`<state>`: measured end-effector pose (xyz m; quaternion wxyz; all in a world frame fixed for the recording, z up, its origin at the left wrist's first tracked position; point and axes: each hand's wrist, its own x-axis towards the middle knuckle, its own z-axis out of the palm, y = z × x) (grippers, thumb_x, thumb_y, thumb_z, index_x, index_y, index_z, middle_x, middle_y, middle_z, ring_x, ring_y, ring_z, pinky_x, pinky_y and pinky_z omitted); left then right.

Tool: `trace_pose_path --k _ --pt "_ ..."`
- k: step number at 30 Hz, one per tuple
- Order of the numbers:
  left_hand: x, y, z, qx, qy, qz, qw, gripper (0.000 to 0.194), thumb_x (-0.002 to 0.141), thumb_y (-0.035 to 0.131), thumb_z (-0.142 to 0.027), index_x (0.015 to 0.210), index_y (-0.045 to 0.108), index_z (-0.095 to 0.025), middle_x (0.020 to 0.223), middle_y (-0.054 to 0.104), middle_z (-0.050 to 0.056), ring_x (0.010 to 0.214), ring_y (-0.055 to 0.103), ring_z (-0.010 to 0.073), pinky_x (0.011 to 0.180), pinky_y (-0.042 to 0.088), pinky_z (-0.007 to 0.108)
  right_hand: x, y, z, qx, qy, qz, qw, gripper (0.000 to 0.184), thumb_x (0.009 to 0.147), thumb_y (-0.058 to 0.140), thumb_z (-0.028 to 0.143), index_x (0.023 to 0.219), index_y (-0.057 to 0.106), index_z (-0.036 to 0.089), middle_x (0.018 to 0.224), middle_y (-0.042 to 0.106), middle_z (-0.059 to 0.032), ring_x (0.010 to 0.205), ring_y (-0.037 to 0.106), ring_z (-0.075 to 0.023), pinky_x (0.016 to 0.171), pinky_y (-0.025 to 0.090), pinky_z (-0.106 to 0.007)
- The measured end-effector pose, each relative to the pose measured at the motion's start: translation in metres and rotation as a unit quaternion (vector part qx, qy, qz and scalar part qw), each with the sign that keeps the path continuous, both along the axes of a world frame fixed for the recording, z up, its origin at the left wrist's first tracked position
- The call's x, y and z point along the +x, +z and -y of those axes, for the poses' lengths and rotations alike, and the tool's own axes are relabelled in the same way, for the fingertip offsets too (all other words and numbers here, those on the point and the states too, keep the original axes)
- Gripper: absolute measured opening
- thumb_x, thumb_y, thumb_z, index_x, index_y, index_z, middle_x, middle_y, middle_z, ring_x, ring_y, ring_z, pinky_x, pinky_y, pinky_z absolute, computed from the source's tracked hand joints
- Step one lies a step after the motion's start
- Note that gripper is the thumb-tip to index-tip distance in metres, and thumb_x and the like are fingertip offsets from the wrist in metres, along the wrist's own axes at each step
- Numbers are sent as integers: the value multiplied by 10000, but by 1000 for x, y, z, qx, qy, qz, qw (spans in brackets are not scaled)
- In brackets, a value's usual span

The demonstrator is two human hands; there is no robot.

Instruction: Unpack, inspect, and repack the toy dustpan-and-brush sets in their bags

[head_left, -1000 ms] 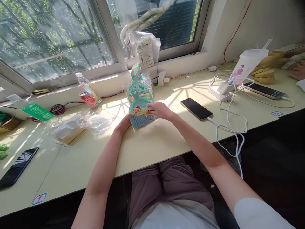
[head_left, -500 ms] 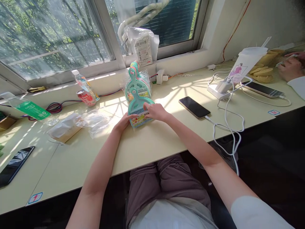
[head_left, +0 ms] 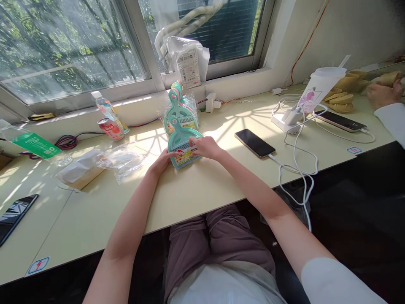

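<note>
A small teal dustpan (head_left: 182, 134) with a brush set in it stands tilted back on the table in front of me, handle upward. A printed yellow and white label (head_left: 185, 155) runs across its lower part. My left hand (head_left: 163, 161) grips the lower left edge, thumb over the front. At the right side my right hand (head_left: 206, 147) has its fingers curled against the label and edge; its fingertips are partly hidden. Just behind stands a stack of similar dustpans (head_left: 179, 110) in clear wrapping, with teal and pink edges showing.
Left lie a clear plastic bag (head_left: 128, 160), a paper packet (head_left: 81, 169), a drink can (head_left: 110, 128) and bottles. To the right are a phone (head_left: 255, 142), white cables, a power strip (head_left: 284, 124) and a cup (head_left: 321, 86). Another person's hand (head_left: 384, 93) works at far right.
The label lies higher across the dustpan and shows more of its printing. Both my hands stay on the pan. The view has shifted slightly, and the other person's hand has moved.
</note>
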<state>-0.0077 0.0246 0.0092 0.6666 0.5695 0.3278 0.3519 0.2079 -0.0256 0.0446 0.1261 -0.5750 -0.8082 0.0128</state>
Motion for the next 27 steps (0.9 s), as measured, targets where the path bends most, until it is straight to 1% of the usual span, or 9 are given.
trace_pose_path --k 6,10,12,14,16,18,21,24,27 --pt "-3 -4 -3 -2 37 -14 999 562 579 760 -153 1135 685 -125 1061 752 117 1026 698 321 864 575 399 4 -4 -3 21 -37 -64 997 455 826 742 386 1164 505 194 1004 697 -111 918 658 -289 760 450 -338" --pt "-5 -5 -5 -3 47 37 998 551 610 744 -147 1154 665 -122 1094 743 122 1044 689 301 888 566 394 3 -8 -1 124 -108 -211 964 468 905 616 333 1314 436 195 1342 541 -181 1310 469 -320 1009 429 -454" --pt "-4 -4 -4 -1 67 51 996 551 625 736 -146 1170 659 -123 1094 743 118 1051 686 290 895 561 386 -5 -13 1 155 -163 -327 918 568 918 574 346 1413 341 193 1482 403 -197 1426 337 -300 1087 386 -482" --pt "-2 -2 -2 4 86 66 994 545 640 738 -155 1178 661 -129 1093 743 106 1054 683 277 897 555 366 -18 -20 2 121 -206 -468 851 651 906 581 375 1455 279 200 1534 344 -194 1437 342 -270 1097 407 -460" --pt "2 -1 0 7 96 87 992 537 647 748 -162 1178 667 -139 1085 745 86 1040 683 255 896 546 339 -32 -27 2 14 -191 -600 777 627 892 604 397 1424 327 211 1484 441 -174 1361 470 -243 1044 480 -422" --pt "6 -2 3 7 97 98 990 544 642 758 -156 1179 668 -148 1063 747 70 1004 685 233 882 541 322 -42 -34 1 -109 -134 -691 702 466 888 622 365 1295 458 207 1317 611 -137 1197 621 -220 962 551 -387" --pt "11 -4 4 10 87 89 992 613 624 780 -148 1221 641 -169 1055 744 64 979 682 231 864 532 330 -47 -39 -1 -178 -92 -761 617 204 864 647 224 1045 558 196 1082 725 -79 944 723 -182 888 601 -356" --pt "7 -1 2 23 63 50 996 645 640 812 -219 1251 609 -186 1098 729 89 982 678 253 841 528 348 -41 -37 -3 -175 -106 -786 584 156 818 687 145 923 580 192 986 747 -56 855 737 -172 871 620 -355" --pt "-10 14 -3 52 36 -22 998 566 763 739 -439 1250 588 -191 1091 717 122 987 678 284 799 527 354 -36 -33 -4 -176 -101 -787 582 186 770 739 131 878 599 190 941 754 -51 846 743 -185 857 632 -367"
